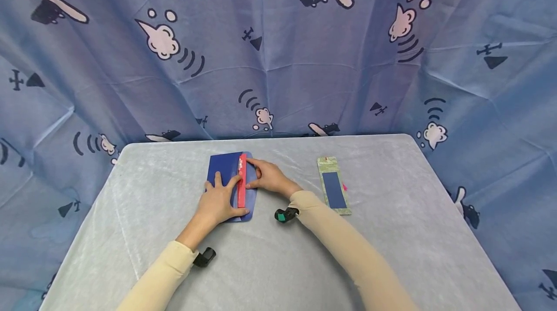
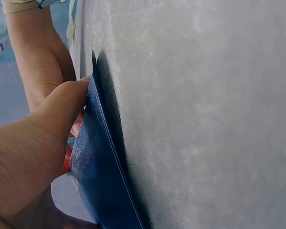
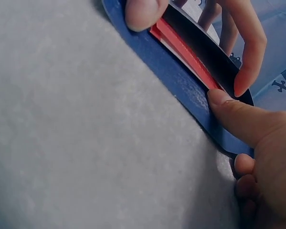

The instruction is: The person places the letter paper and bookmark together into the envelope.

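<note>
The blue case (image 1: pixel 224 170) lies on the pale surface (image 1: pixel 270 262), toward 11 o'clock from its middle. A red strip (image 1: pixel 241 195) runs from 12 to 6 o'clock along the case's 3 o'clock part. In the right wrist view, the strip sits partly inside the case's dark opening, and a rounded blue flap (image 3: pixel 200 102) extends past it.

The left hand (image 1: pixel 217 200) comes in from 7 o'clock with its fingers spread over the case. Its index finger reaches toward 2 o'clock, to the strip and the opening's edge, while its thumb points to 4 o'clock and presses the near end of the flap.

The right hand (image 1: pixel 271 178) is at 3 o'clock from the strip. Its thumb and index finger are parted in a wide curve facing 9 o'clock; the thumb rests on the flap, its tip against the strip. Whether the index fingertip also touches the strip, I cannot tell.

A narrow green package (image 1: pixel 324 173) with a dark blue panel lies well apart, at 3 o'clock from the case.
</note>
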### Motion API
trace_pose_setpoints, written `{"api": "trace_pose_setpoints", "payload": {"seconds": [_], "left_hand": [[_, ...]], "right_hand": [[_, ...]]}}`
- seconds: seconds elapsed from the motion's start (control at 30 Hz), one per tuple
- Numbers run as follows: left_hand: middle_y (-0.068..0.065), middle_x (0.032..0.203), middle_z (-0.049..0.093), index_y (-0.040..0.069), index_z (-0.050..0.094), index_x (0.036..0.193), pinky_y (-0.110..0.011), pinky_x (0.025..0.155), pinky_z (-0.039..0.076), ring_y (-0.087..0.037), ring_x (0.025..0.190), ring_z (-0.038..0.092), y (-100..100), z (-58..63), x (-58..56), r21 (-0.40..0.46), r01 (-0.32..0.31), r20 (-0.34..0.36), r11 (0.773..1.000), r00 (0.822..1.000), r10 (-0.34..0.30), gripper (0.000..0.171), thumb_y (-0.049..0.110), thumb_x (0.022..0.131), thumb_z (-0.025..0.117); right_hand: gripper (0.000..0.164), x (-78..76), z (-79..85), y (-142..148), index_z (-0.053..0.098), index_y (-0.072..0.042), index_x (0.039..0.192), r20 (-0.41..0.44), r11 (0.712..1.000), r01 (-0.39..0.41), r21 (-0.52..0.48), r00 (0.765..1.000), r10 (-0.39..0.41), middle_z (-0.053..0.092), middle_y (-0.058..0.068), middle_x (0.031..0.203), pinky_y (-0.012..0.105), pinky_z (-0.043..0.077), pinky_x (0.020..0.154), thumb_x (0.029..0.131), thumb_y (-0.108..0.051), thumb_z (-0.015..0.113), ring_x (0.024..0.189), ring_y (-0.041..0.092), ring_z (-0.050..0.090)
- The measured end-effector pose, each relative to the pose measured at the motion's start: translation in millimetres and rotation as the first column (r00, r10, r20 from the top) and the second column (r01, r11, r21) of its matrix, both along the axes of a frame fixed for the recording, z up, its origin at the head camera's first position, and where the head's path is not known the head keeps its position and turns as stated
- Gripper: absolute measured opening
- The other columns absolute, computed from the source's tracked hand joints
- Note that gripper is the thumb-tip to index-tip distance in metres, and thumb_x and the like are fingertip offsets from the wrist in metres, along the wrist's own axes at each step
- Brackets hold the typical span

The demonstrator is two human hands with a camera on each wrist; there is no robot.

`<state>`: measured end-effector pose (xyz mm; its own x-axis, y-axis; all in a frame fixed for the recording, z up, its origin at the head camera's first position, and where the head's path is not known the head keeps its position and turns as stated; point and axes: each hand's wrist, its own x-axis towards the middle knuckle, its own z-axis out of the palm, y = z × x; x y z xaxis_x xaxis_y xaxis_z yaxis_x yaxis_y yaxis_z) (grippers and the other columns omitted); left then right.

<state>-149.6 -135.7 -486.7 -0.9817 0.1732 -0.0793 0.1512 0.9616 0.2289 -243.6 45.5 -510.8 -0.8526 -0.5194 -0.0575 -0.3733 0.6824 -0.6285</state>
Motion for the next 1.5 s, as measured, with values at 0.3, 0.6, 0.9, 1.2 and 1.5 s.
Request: {"api": "trace_pose_setpoints", "payload": {"seconds": [0.3,0.6,0.9,1.2,1.5], "left_hand": [[-0.042,0.15,0.03,0.025,0.04,0.15,-0.063,0.075,0.056,-0.069,0.122,0.043,0,1.2,0.2,0.001,0.003,0.001,1.0,1.0,-0.003,0.102,0.064,0.066,0.082],[-0.043,0.149,0.03,0.024,0.041,0.15,-0.061,0.073,0.056,-0.069,0.122,0.044,1,2.1,0.8,-0.011,0.01,-0.013,1.0,1.0,-0.01,0.102,0.065,0.066,0.082],[-0.043,0.15,0.029,0.025,0.04,0.15,-0.061,0.072,0.057,-0.069,0.123,0.043,1,2.1,0.8,-0.016,0.014,-0.01,1.0,1.0,-0.014,0.102,0.066,0.066,0.081],[-0.043,0.151,0.028,0.026,0.039,0.151,-0.06,0.073,0.056,-0.069,0.123,0.042,0,2.3,0.1,-0.028,0.011,0.006,1.0,1.0,-0.011,0.103,0.067,0.066,0.08],[-0.044,0.151,0.027,0.024,0.04,0.15,-0.063,0.075,0.056,-0.07,0.124,0.041,1,3.5,-0.1,-0.02,0.011,0.008,1.0,1.0,-0.011,0.101,0.066,0.067,0.08]], "right_hand": [[0.089,0.5,2.5,-2,0.039,-0.018,0.153,-0.038,0.998,-0.011,0.063,0.999,0.013,0.049,-0.004,0.077,0.021,0.035,0.063,0.078,-0.044,0.082,0.067,0.008,0.045],[0.09,1.7,5.0,-4,0.039,-0.021,0.153,-0.057,0.995,-0.015,0.099,0.998,0.021,0.064,0.006,0.102,0.033,0.048,0.086,0.078,-0.047,0.081,0.091,0.018,0.058],[0.09,4.0,6.5,-6,0.039,-0.025,0.153,-0.066,0.991,0.015,0.134,0.998,-0.006,0.055,0.01,0.147,0.045,0.044,0.109,0.077,-0.05,0.081,0.134,0.025,0.054],[0.09,7.0,5.3,-11,0.038,-0.03,0.153,-0.106,0.983,0.037,0.178,0.994,-0.018,0.06,0.01,0.141,0.048,0.044,0.106,0.077,-0.055,0.079,0.127,0.024,0.058],[0.089,10.5,5.9,-14,0.039,-0.032,0.152,-0.12,0.975,0.059,0.214,0.992,-0.034,0.063,0.008,0.134,0.047,0.044,0.1,0.076,-0.06,0.077,0.119,0.024,0.061]]}}
